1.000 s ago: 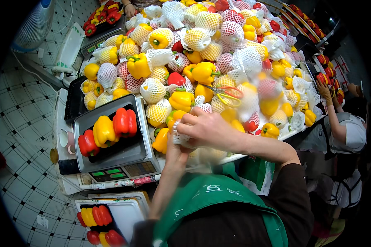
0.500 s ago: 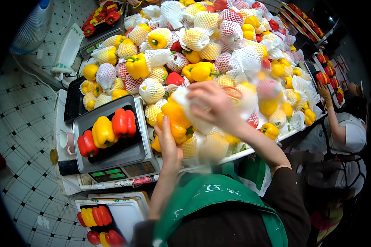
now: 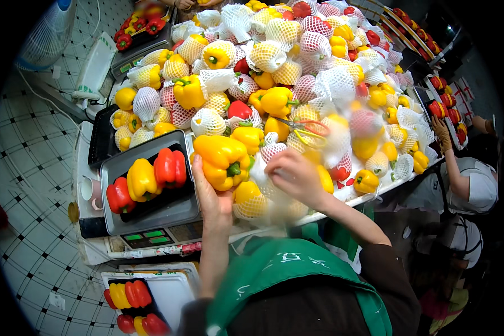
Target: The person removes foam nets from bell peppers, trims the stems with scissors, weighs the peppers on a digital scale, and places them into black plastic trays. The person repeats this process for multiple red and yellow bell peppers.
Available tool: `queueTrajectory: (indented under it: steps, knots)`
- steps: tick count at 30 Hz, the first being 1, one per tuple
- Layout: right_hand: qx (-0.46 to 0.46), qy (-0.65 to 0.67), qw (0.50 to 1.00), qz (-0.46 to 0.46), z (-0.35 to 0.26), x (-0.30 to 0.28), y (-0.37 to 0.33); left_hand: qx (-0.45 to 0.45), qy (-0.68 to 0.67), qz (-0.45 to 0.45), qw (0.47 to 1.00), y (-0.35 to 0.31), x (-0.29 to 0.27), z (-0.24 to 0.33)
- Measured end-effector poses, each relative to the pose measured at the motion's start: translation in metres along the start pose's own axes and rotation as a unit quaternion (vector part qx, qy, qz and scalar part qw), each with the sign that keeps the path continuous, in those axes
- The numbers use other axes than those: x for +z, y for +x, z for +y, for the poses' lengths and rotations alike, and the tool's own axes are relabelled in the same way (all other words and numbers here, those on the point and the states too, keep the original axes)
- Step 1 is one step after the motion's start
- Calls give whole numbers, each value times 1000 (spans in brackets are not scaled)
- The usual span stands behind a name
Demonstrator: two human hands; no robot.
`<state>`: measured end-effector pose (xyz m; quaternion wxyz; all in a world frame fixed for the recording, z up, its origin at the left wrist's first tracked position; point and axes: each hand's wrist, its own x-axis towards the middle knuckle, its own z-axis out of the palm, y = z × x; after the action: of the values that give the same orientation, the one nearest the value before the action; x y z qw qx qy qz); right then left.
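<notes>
My left hand (image 3: 215,204) has its grip closed around a big yellow pepper (image 3: 224,159), held just above the bench (image 3: 375,196) edge, while my right hand (image 3: 294,176) pinches the white foam net (image 3: 261,178) beside it. Beside them, the scale tray (image 3: 168,210) holds two red peppers (image 3: 169,167) and a yellow one (image 3: 142,179).

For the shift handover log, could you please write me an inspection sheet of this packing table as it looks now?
Surface: white table edge, piled with peppers.
Job's things: large bare yellow bell pepper; white foam net sleeve beside it.
Clutter: metal scale tray carrying one yellow and two red peppers; red-handled scissors on the heap.
Grippers: left hand holds the pepper; right hand grips the sleeve.
Cables: white cord across the floor.
Surroundings: tiled floor; another person's sleeve at right.
</notes>
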<state>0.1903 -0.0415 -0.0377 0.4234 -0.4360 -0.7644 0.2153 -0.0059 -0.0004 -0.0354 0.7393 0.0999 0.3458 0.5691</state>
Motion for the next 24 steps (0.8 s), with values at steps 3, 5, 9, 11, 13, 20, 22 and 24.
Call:
queueTrajectory:
  steps: [3, 5, 9, 11, 13, 20, 22, 24]
  knots:
    - [47, 77, 991, 96, -29, -1, 29, -42, -14, -9, 999, -10, 4, -11]
    - [2, -28, 998, 53, -26, 13, 40, -42, -15, -36, 998, -15, 10, -20]
    - [84, 51, 989, 109, -8, 28, 42, -3, -17, -34, 999, -21, 5, -32]
    - [154, 143, 969, 127, 1, 30, 44, 49, 55, -18, 997, -19, -3, -37]
    - [266, 330, 905, 38, 15, 24, 48, 104, 94, -31, 990, -20, -4, -37]
    - [279, 614, 730, 117, 19, 50, 42, 70, 55, -91, 992, -23, 0, -32]
    - [273, 602, 741, 121, 16, 37, 46, 107, 146, -65, 981, -24, -1, -30]
    - [285, 555, 773, 116, 11, 26, 50, 54, 192, -79, 977, -31, 4, -14]
